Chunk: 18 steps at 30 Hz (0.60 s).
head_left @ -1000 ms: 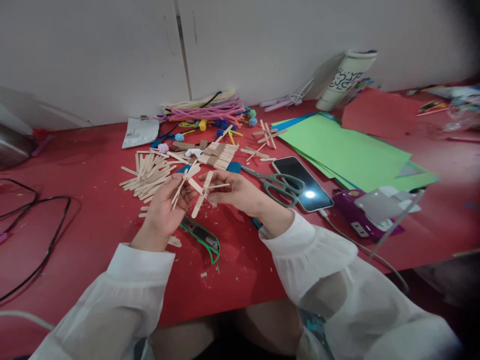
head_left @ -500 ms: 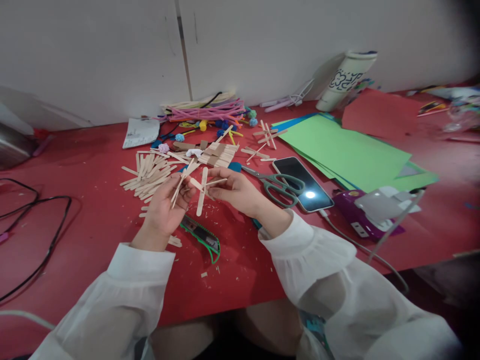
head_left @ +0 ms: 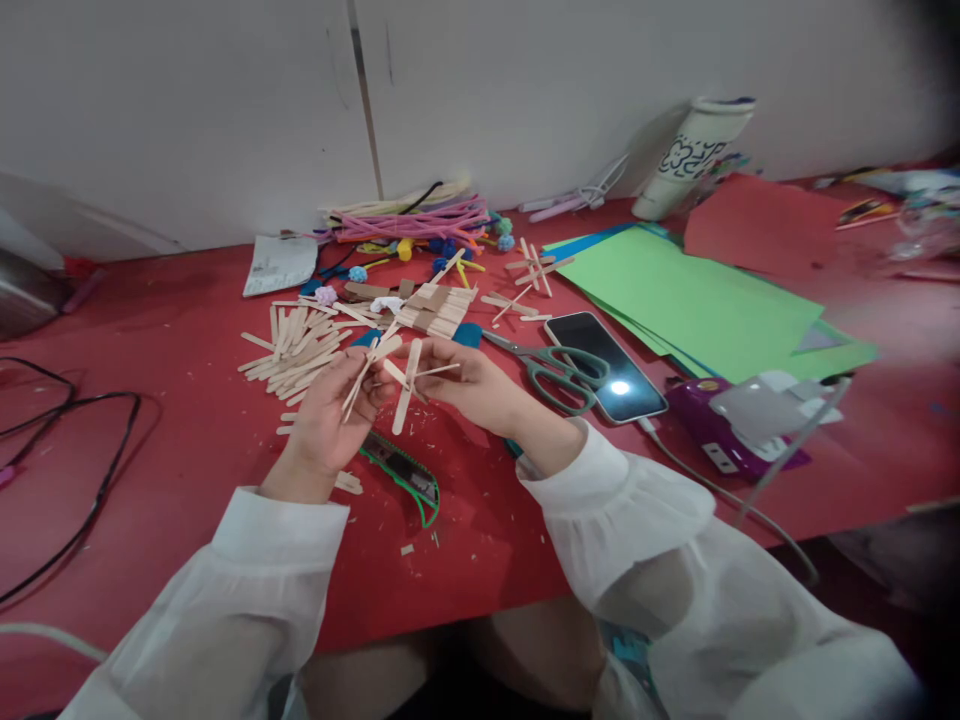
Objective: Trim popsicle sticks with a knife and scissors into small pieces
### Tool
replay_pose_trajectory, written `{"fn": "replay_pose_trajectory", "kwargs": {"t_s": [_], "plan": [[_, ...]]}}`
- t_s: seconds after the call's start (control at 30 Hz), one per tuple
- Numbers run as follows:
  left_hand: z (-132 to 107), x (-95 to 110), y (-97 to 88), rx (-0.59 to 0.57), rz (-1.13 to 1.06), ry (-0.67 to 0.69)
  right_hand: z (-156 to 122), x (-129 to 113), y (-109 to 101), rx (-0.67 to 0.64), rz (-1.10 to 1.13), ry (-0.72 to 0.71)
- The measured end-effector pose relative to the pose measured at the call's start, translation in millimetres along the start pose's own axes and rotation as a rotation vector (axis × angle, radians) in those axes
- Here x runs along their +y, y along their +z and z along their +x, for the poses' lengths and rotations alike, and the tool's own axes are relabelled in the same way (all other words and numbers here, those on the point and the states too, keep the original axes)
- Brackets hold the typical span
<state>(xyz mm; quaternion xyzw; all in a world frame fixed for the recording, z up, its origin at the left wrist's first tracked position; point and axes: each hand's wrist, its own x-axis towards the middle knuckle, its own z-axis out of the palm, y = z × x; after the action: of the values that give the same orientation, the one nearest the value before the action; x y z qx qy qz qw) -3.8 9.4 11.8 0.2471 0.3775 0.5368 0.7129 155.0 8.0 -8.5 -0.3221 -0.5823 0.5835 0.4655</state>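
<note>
Several joined craft sticks (head_left: 358,384), crossing one another, are pinched in my left hand (head_left: 324,420). Closed on a second piece, a cross of craft sticks (head_left: 403,408), is my right hand (head_left: 480,388). The two pieces are held side by side over the table; whether they touch is hard to make out. Below them lies a utility knife (head_left: 405,472) with a green edge, partly behind my left hand. A heap of loose craft sticks (head_left: 294,350) is beyond my left hand, and a flat panel of craft sticks (head_left: 442,310) lies behind both hands.
Green-handled scissors (head_left: 566,380) rest partly on a phone (head_left: 634,385) at the right. Farther off are green paper sheets (head_left: 697,290), a tumbler (head_left: 690,160), pink pipe cleaners (head_left: 412,222) and more crossed sticks (head_left: 534,268). A purple power adapter (head_left: 705,425) has cables; black cable (head_left: 112,480) lies left.
The cross of sticks in my right hand has shifted slightly right and turned a little. Another stick end now shows more at my left fingertips. Both hands keep their hold.
</note>
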Motion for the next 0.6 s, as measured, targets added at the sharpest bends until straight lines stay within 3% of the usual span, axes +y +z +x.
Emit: {"fn": "replay_pose_trajectory", "kwargs": {"t_s": [0.43,0.6], "plan": [[0.6,0.2,-3.3,-0.027,0.055,0.036,-0.4,-0.3,-0.3,-0.043,0.163,0.069],[-0.3,0.8,-1.5,0.037,-0.008,0.03,-0.7,-2.2,0.3,-0.027,0.201,0.085]]}}
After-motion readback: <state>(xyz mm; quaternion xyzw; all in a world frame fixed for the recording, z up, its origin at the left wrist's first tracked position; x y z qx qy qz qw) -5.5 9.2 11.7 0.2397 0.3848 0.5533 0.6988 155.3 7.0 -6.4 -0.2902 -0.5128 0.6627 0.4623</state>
